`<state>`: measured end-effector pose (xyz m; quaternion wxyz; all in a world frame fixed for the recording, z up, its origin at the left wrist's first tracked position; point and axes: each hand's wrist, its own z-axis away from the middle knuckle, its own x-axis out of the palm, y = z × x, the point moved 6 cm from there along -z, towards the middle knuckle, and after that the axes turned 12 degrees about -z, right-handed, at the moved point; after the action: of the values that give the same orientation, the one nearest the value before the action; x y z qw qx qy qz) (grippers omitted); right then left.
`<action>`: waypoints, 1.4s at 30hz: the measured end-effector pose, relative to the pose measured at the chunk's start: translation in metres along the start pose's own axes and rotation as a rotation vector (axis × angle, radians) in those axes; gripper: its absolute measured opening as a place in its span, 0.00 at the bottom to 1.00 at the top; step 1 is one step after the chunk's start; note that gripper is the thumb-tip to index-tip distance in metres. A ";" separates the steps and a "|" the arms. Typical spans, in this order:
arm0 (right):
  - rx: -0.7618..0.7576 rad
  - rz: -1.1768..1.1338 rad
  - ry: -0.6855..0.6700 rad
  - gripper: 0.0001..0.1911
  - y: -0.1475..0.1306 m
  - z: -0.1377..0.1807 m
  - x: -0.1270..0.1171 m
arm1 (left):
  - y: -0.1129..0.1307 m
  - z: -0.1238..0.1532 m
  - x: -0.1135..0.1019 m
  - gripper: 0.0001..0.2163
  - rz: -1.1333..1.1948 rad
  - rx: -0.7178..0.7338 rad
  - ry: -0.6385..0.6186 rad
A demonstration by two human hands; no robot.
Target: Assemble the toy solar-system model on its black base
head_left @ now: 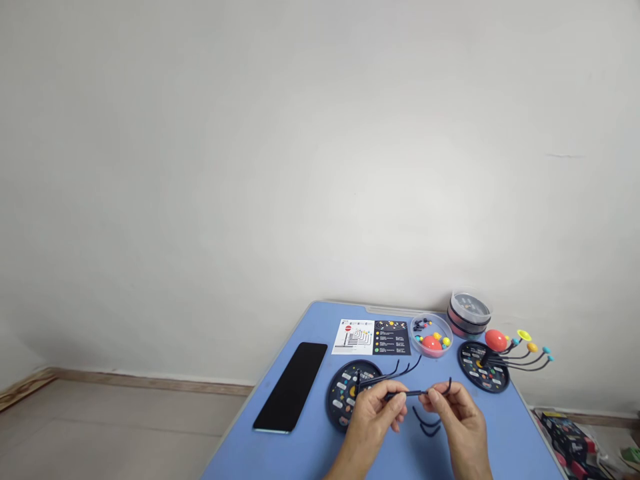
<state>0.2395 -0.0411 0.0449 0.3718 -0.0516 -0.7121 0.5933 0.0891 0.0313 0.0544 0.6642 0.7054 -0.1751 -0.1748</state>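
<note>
Both my hands are low over a blue table (pixel 305 440). My left hand (pixel 376 415) pinches one end of a thin black bent rod (pixel 417 393). My right hand (pixel 457 415) pinches the same rod nearer its upturned end. Under my left hand lies a round black base disc (pixel 341 395) with coloured marks, with several black rods rising from it. More loose black rods (pixel 427 427) lie on the table between my hands.
A black phone (pixel 293 387) lies to the left. At the back are an instruction sheet (pixel 373 337), a clear bowl of coloured balls (pixel 433 337), a stack of round containers (pixel 469 313) and a finished planet model (pixel 493 363) with balls on arms.
</note>
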 end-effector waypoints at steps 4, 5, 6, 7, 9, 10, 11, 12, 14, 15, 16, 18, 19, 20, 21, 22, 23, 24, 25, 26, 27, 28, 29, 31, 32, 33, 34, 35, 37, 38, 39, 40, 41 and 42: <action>-0.001 0.004 -0.010 0.20 0.001 -0.001 0.000 | 0.001 0.001 0.000 0.20 -0.006 0.003 -0.005; -0.001 0.005 -0.011 0.20 0.001 -0.001 0.000 | 0.001 0.001 0.000 0.20 -0.007 0.004 -0.007; 0.001 0.009 -0.014 0.20 0.002 0.000 0.001 | 0.001 0.001 -0.001 0.20 -0.007 0.006 -0.008; -0.003 0.012 -0.014 0.20 0.001 0.000 0.002 | 0.002 0.001 -0.001 0.20 -0.008 0.008 -0.008; -0.032 0.015 -0.001 0.20 -0.001 0.003 0.004 | 0.003 0.001 -0.002 0.21 -0.012 0.012 -0.008; -0.047 0.016 0.007 0.20 -0.002 0.004 0.005 | 0.003 0.001 -0.003 0.21 -0.015 0.014 -0.006; -0.061 0.018 0.015 0.20 -0.003 0.005 0.006 | 0.002 0.001 -0.003 0.21 -0.018 0.014 -0.005; -0.074 0.020 0.023 0.20 -0.003 0.005 0.006 | 0.001 0.001 -0.003 0.21 -0.021 0.013 -0.004; -0.070 0.034 0.012 0.21 -0.003 0.005 0.007 | -0.003 0.000 -0.002 0.22 -0.027 0.014 -0.003; -0.061 0.042 0.001 0.21 -0.002 0.005 0.007 | -0.006 -0.001 -0.002 0.22 -0.027 0.017 -0.001; -0.053 0.048 -0.010 0.21 -0.001 0.004 0.007 | -0.010 -0.002 -0.001 0.23 -0.025 0.021 0.002; -0.036 0.052 -0.025 0.21 0.000 0.002 0.006 | -0.018 -0.004 0.000 0.23 -0.018 0.032 0.012; -0.030 0.050 -0.027 0.21 -0.001 0.001 0.006 | -0.021 -0.005 0.000 0.24 -0.015 0.034 0.016; -0.028 0.047 -0.029 0.21 -0.002 0.000 0.005 | -0.022 -0.006 0.000 0.24 -0.014 0.035 0.020; -0.024 0.046 -0.035 0.21 -0.003 0.000 0.005 | -0.023 -0.006 0.000 0.23 -0.015 0.035 0.023; -0.021 0.048 -0.045 0.21 -0.004 0.000 0.005 | -0.021 -0.006 0.000 0.23 -0.021 0.035 0.024; -0.013 0.052 -0.062 0.20 -0.005 0.001 0.006 | -0.018 -0.005 0.000 0.21 -0.031 0.037 0.023; -0.004 0.058 -0.077 0.20 -0.006 0.002 0.007 | -0.013 -0.004 -0.001 0.20 -0.045 0.042 0.018; 0.002 0.062 -0.089 0.20 -0.006 0.002 0.008 | -0.008 -0.002 -0.001 0.18 -0.064 0.047 0.011; 0.009 0.064 -0.096 0.20 -0.007 0.003 0.008 | -0.002 -0.001 -0.001 0.17 -0.080 0.052 0.001; 0.010 0.061 -0.094 0.20 -0.007 0.004 0.009 | 0.002 0.001 -0.001 0.15 -0.088 0.054 -0.002; 0.001 0.055 -0.086 0.19 -0.007 0.004 0.009 | 0.005 0.001 -0.001 0.14 -0.094 0.056 -0.002; -0.008 0.048 -0.080 0.19 -0.007 0.005 0.009 | 0.007 0.002 -0.002 0.13 -0.096 0.056 -0.001; -0.027 0.036 -0.075 0.19 -0.005 0.006 0.011 | 0.008 0.002 -0.002 0.13 -0.095 0.058 0.001; -0.034 0.031 -0.072 0.19 -0.004 0.006 0.012 | 0.008 0.001 -0.003 0.13 -0.096 0.059 0.000; -0.038 0.028 -0.069 0.19 -0.003 0.006 0.013 | 0.008 0.001 -0.003 0.13 -0.098 0.060 -0.002; -0.036 0.027 -0.066 0.19 -0.001 0.006 0.014 | 0.007 0.001 -0.004 0.13 -0.100 0.060 -0.002; -0.033 0.025 -0.062 0.19 0.000 0.006 0.014 | 0.007 0.001 -0.005 0.13 -0.104 0.058 -0.002; -0.015 0.026 -0.072 0.19 0.002 0.004 0.015 | 0.006 0.001 -0.006 0.13 -0.111 0.053 -0.003; 0.005 0.033 -0.092 0.19 0.004 0.002 0.016 | 0.005 0.001 -0.007 0.13 -0.113 0.051 -0.005; 0.023 0.040 -0.115 0.19 0.005 0.000 0.017 | 0.004 0.001 -0.007 0.13 -0.111 0.049 -0.009; 0.039 0.047 -0.137 0.19 0.005 -0.002 0.017 | 0.003 0.001 -0.008 0.13 -0.103 0.045 -0.009; 0.049 0.051 -0.155 0.19 0.005 -0.005 0.018 | 0.001 0.001 -0.010 0.14 -0.089 0.041 -0.002; 0.054 0.049 -0.165 0.19 0.005 -0.007 0.019 | -0.001 0.002 -0.012 0.17 -0.071 0.035 0.009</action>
<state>0.2281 -0.0238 0.0494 0.2982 -0.0100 -0.7227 0.6234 0.0777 0.0354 0.0535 0.6458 0.7236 -0.1501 -0.1917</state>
